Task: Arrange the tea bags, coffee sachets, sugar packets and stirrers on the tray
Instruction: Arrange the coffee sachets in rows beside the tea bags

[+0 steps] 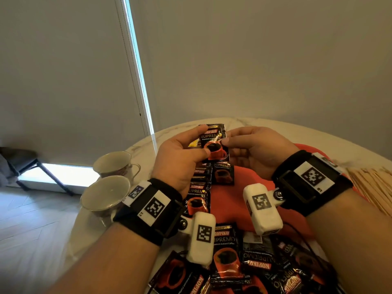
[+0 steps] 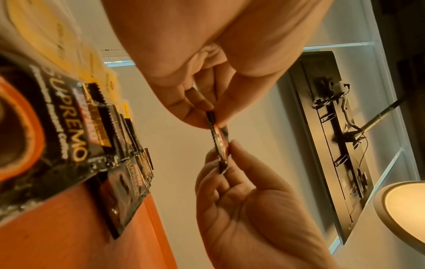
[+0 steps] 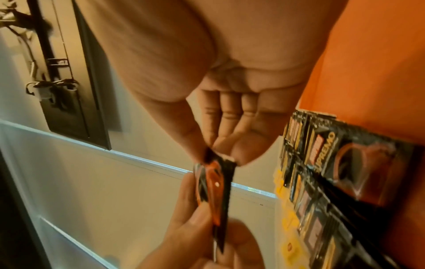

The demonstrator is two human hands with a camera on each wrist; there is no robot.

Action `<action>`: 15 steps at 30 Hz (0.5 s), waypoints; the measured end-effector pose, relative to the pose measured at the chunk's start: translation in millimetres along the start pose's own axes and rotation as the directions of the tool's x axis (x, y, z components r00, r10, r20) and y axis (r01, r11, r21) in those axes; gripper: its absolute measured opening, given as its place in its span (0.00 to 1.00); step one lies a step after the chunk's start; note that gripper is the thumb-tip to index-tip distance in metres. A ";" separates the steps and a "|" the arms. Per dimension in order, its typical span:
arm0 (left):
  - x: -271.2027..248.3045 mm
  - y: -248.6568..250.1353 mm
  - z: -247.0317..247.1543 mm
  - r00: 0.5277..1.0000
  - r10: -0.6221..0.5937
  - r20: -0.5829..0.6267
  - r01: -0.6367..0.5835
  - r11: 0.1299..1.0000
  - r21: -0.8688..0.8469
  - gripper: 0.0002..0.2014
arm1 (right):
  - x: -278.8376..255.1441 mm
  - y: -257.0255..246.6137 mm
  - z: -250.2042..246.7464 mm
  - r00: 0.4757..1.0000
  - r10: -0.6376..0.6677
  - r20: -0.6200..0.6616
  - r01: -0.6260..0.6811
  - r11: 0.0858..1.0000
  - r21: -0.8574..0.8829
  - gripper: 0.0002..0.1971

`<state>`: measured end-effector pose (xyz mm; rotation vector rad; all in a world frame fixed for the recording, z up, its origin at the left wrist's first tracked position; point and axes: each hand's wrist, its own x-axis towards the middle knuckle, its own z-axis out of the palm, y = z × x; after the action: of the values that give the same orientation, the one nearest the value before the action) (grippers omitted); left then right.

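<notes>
Held above the red tray (image 1: 244, 198), over its far edge: one black coffee sachet (image 1: 214, 143), upright, long axis running away from the wearer, printed face up. Pinched at its left edge by left hand (image 1: 180, 158), thumb on top; pinched at right edge by right hand (image 1: 254, 151). More sachets in a row (image 1: 199, 187) along the tray's left side, lengthwise.

two cups (image 1: 112, 164), one orange tray (image 1: 229, 200), two hands (image 1: 180, 153).
</notes>
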<state>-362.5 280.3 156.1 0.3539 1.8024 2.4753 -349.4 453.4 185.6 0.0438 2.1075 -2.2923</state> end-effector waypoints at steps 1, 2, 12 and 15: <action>0.3 0.4 -0.4 1.000 0.001 -0.005 -0.001 1.000 -0.003 0.27 | 0.1 -0.3 -1.5 1.000 0.006 -0.008 -0.006 1.000 -0.028 0.04; 0.3 0.6 -0.3 1.000 0.001 -0.005 -0.001 1.000 -0.004 0.29 | -0.2 -0.6 -2.5 1.000 0.010 -0.025 -0.011 0.998 -0.057 0.06; 9.9 3.8 -7.8 0.981 -0.064 -0.183 0.041 0.991 -0.126 0.17 | -3.2 33.0 -25.6 0.925 0.283 -0.255 -0.311 0.948 -0.075 0.04; 11.2 2.7 -9.0 0.976 -0.090 -0.198 0.062 0.988 -0.143 0.15 | -2.9 38.1 -25.8 0.906 0.323 -0.275 -0.361 0.927 -0.103 0.04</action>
<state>-375.2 273.1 157.7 0.0224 1.6640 2.6455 -344.9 475.9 145.6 0.6833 2.1630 -2.0034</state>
